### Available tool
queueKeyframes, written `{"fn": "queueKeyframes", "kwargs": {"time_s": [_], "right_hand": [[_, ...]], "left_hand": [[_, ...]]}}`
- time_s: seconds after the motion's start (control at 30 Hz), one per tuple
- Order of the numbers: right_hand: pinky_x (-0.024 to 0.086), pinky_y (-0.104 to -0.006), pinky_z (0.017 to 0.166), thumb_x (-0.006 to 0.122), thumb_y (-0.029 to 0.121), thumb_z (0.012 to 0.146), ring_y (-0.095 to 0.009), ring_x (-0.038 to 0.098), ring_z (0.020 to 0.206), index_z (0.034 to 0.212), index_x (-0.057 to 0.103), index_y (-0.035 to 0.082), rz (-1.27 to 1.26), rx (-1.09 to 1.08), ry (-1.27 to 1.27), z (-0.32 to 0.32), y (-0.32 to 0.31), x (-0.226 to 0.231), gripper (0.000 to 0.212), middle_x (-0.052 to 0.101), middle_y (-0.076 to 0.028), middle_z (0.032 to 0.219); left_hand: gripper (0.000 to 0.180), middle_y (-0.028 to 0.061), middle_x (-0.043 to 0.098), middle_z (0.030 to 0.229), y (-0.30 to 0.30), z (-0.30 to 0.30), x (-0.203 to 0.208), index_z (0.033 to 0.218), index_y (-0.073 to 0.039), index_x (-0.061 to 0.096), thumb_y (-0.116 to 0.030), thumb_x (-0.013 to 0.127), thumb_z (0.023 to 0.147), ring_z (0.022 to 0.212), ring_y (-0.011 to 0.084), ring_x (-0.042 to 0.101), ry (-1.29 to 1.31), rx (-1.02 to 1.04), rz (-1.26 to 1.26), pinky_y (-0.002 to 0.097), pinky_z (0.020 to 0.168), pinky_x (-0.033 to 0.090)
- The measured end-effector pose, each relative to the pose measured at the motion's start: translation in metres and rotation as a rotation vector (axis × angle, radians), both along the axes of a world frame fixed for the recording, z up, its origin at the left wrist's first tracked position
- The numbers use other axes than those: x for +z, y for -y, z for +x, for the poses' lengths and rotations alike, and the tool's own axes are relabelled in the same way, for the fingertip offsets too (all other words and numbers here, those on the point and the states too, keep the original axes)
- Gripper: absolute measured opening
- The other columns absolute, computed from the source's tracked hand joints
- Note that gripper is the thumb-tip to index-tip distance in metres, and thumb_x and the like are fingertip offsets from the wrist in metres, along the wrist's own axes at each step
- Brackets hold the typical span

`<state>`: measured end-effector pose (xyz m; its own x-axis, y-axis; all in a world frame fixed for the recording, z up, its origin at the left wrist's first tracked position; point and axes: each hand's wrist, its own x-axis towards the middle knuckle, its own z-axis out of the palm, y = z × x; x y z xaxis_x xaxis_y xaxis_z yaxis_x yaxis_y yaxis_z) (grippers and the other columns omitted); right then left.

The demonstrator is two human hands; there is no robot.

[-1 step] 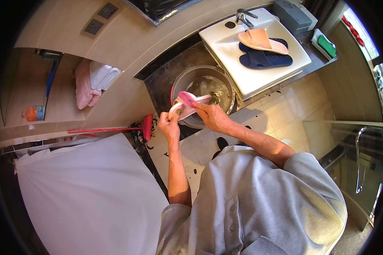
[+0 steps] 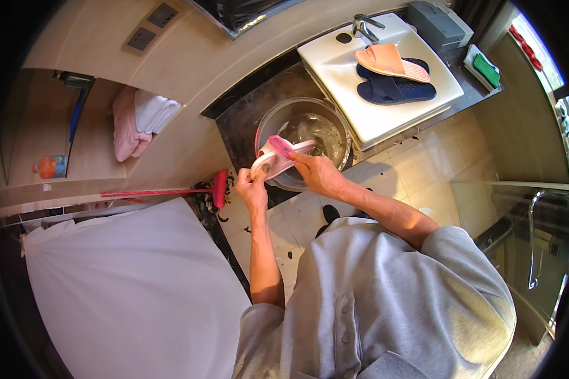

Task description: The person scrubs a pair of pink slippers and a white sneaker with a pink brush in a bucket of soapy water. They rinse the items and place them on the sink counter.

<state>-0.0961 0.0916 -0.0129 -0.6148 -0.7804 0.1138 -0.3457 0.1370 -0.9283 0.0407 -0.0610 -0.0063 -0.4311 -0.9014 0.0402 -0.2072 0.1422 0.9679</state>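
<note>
Over a round dark basin (image 2: 267, 121) of water, my left hand (image 2: 251, 191) grips one end of a pale pink slipper (image 2: 283, 165). The slipper is tilted, its far end reaching over the water. My right hand (image 2: 319, 175) is closed on a bright pink scrubbing brush (image 2: 281, 146), which lies against the slipper's strap area. The brush's bristles are hidden. In the white sink to the right, an orange slipper (image 2: 382, 59) rests partly on a pair of dark blue slippers (image 2: 395, 90).
A chrome faucet (image 2: 365, 26) rises behind the white sink (image 2: 385, 126). Beside it stand a grey box (image 2: 437, 28) and a green-and-white packet (image 2: 485, 68). A red broom (image 2: 219, 189) lies left of the basin, near a white-covered surface (image 2: 139, 284). Folded towels (image 2: 136, 123) fill a wall niche.
</note>
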Motion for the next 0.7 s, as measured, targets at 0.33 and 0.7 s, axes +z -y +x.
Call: {"fn": "queueKeyframes", "kwargs": {"time_s": [0.33, 0.7], "right_hand": [[0.057, -0.0553, 0.070, 0.051, 0.008, 0.091, -0.046, 0.069, 0.076, 0.111, 0.060, 0.002, 0.339, 0.026, -0.288, -0.035, 0.012, -0.033, 0.022, 0.070, -0.027, 0.080], [0.057, -0.0472, 0.084, 0.055, 0.021, 0.094, -0.040, 0.072, 0.089, 0.114, 0.072, 0.006, 0.666, 0.105, -0.292, -0.118, 0.063, -0.156, 0.030, 0.073, -0.024, 0.099]], "left_hand": [[0.035, -0.0020, 0.056, 0.071, -0.007, 0.012, -0.011, 0.077, -0.008, 0.051, -0.015, 0.084, 0.085, 0.053, 0.0035, 0.046, -0.235, 0.054, 0.104, 0.0200, 0.045, 0.040], [0.029, 0.0001, 0.052, 0.066, -0.014, -0.023, 0.000, 0.076, -0.004, 0.054, -0.011, 0.081, 0.083, 0.059, 0.0066, 0.047, 0.071, -0.052, -0.060, 0.0259, 0.054, 0.042]]}}
